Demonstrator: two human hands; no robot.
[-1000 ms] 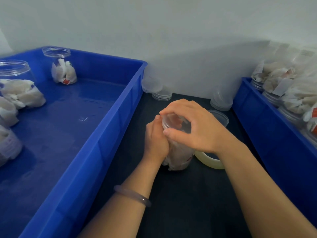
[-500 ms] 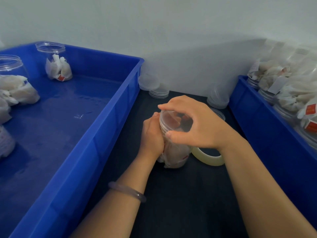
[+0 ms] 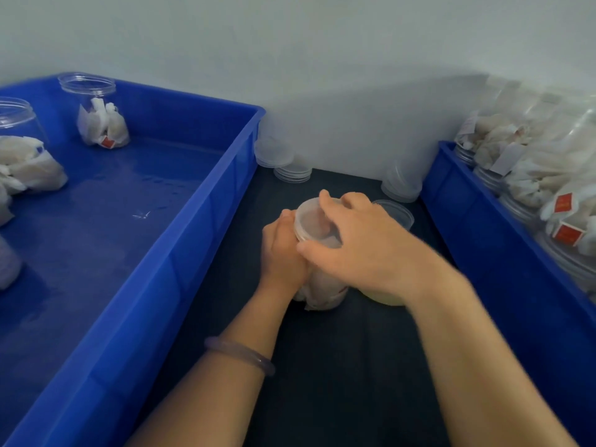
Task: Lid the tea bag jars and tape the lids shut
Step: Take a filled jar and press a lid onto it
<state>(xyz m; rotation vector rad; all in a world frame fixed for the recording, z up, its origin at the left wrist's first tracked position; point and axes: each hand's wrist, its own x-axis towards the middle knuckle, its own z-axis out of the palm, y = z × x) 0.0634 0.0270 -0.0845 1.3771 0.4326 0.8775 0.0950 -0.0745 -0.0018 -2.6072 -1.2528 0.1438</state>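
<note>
Soft, rather dim, bluish light is spreading evenly over everything, perhaps coming from above and to the left, though no lamp is showing. A broad grey shadow is lying across the wall (image 3: 371, 124) toward the right corner. The floor of the left crate (image 3: 106, 227) is giving off a faint, wet-looking sheen. The right hand (image 3: 364, 250) is smearing with motion blur, and the bagged jars (image 3: 532, 162) at the right edge are washing out, soft and stretched. The wide lens is bowing straight edges outward, and the dark tabletop (image 3: 338, 382) is swallowing detail.
</note>
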